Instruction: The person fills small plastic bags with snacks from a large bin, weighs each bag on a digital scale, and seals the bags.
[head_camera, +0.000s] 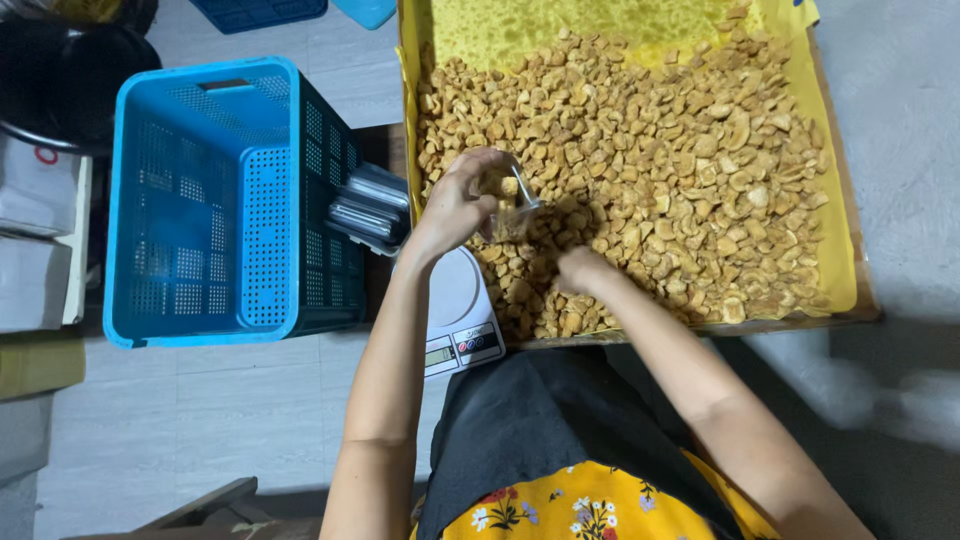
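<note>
Your left hand (455, 205) has its grip closed around a small clear container (510, 210), held just above the heap of cashew pieces (650, 170) in the yellow-lined tray (840, 270). The container looks tilted and partly filled, though motion blur hides how full it is. Your right hand (580, 268) is down among the nuts, fingers curled together as if gathering a pinch; what exactly they hold I cannot tell.

The likeliest slip is spillage: a tilted container can shed pieces when you add more, and nuts dropped near the tray's front edge may fall into your dark apron (530, 420) rather than back on the heap. Keep it over the tray.

The white kitchen scale (455, 310) sits just beside the tray's corner, right under your left forearm (easy to nudge). A bump would shift it or upset its reading. The stack of clear lids (370, 210) between the scale and the blue crate (215, 200) is also close to that elbow's path and could be knocked down.
</note>
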